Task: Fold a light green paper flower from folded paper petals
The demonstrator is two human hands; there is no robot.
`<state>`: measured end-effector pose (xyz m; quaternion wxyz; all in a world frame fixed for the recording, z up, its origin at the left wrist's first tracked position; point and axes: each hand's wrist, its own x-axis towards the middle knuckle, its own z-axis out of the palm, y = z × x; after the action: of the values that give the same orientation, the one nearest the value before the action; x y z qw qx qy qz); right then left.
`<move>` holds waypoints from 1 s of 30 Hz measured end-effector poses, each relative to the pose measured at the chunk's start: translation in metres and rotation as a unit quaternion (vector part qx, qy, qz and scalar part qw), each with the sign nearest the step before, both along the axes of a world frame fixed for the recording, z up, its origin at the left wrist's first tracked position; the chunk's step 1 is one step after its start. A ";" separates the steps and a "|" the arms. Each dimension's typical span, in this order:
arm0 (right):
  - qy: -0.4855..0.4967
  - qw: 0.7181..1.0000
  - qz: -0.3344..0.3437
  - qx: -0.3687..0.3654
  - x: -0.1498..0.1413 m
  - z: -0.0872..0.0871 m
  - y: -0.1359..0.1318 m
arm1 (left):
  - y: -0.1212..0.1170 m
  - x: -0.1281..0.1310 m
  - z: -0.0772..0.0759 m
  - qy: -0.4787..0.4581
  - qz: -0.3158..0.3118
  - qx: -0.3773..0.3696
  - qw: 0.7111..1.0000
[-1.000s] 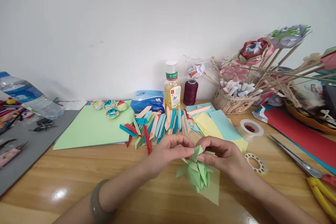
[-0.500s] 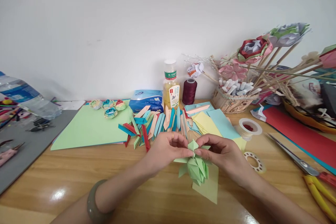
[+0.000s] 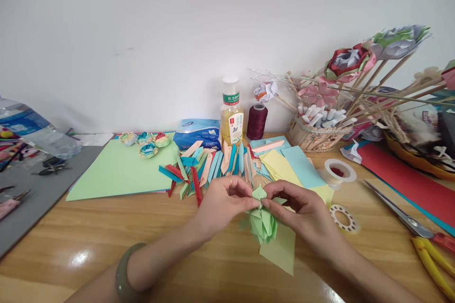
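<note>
A light green folded paper flower [image 3: 263,225] is held between my two hands above the table. My left hand [image 3: 225,206] pinches its upper folded tip from the left, thumb and fingers pressed together. From the right, my right hand [image 3: 302,208] pinches the same tip, and the two thumbs almost meet. Pointed petals hang below the thumbs. Beneath the flower, a yellow-green paper sheet [image 3: 280,248] lies on the wooden table. Behind my hands spreads a row of folded paper strips [image 3: 213,168] in blue, red, peach and green.
Scissors [image 3: 408,220] and tape rolls [image 3: 339,173] lie to the right. At the back stand a tissue pack [image 3: 197,133], a drink bottle [image 3: 232,113], a thread spool [image 3: 256,123] and a basket [image 3: 313,137] of paper flowers. Green sheets [image 3: 121,170] lie at left.
The paper flower has shifted slightly left and up and turned a little between my fingers. Both hands keep their pinch on it. The view has moved slightly.
</note>
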<state>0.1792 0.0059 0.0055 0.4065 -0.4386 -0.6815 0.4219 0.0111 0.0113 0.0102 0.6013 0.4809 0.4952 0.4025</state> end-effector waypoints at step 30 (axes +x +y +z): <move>-0.209 0.902 0.011 0.377 0.005 -0.005 -0.002 | -0.011 0.005 -0.004 0.143 -0.028 0.092 0.985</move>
<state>0.1839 0.0039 0.0001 0.3853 -0.3235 -0.8635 0.0364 0.0159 0.0000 0.0059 0.4882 0.6004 0.5236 0.3564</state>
